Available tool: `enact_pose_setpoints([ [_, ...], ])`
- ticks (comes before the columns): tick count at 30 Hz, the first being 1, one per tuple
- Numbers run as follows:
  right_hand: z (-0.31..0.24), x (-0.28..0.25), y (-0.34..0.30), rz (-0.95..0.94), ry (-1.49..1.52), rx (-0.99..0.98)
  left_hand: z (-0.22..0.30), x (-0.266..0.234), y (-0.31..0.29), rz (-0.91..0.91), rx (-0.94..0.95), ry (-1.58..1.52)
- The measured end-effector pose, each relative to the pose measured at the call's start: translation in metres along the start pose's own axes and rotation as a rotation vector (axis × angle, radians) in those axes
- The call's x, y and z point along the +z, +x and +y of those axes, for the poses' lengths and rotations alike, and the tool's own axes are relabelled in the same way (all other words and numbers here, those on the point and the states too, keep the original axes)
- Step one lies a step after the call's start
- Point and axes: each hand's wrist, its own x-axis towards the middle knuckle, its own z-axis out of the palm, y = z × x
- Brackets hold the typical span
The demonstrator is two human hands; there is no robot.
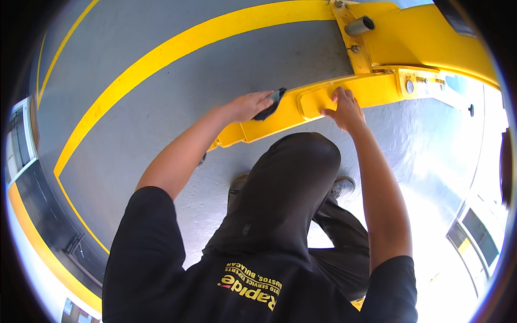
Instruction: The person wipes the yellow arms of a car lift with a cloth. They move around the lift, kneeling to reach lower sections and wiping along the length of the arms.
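A long yellow steel lift arm (pixel 377 90) runs across in front of my knees, low over the floor. My left hand (pixel 251 106) is closed on a dark, crumpled rag (pixel 273 103), which lies against the arm toward its left end. Further right, my right hand (pixel 347 110) rests on the same arm beside a raised flat plate on its side. That hand has its thumb apart from its bent fingers and nothing in its grasp. Its palm side is mostly turned away from view.
At the upper right, the arm meets a thick yellow lift base (pixel 431 40) with bolts and a short metal tube (pixel 360 25). A yellow stripe (pixel 161 51) curves over the grey floor (pixel 231 64). My bent knee (pixel 307 156) is close behind the arm.
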Motion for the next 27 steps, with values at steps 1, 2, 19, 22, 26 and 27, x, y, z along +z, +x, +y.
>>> enact_pose_setpoints([
  [1,0.007,0.006,-0.007,0.024,0.019,-0.036,-0.003,0.008,-0.012,0.005,0.047,0.040],
  [2,0.015,0.011,-0.013,-0.003,0.020,-0.030,-0.006,0.016,-0.020,0.006,0.094,0.080],
  [19,0.040,0.022,-0.015,0.051,0.096,-0.137,0.159,0.056,0.260,-0.189,0.277,-0.195],
  [22,0.038,0.020,-0.015,0.055,0.084,-0.133,0.117,0.062,0.217,-0.109,0.339,-0.231],
  [26,0.037,0.018,-0.017,0.096,0.105,-0.162,0.032,0.053,0.092,-0.258,0.187,-0.165],
  [27,0.038,0.018,-0.018,0.101,0.108,-0.163,0.017,0.051,0.057,-0.233,0.230,-0.150],
])
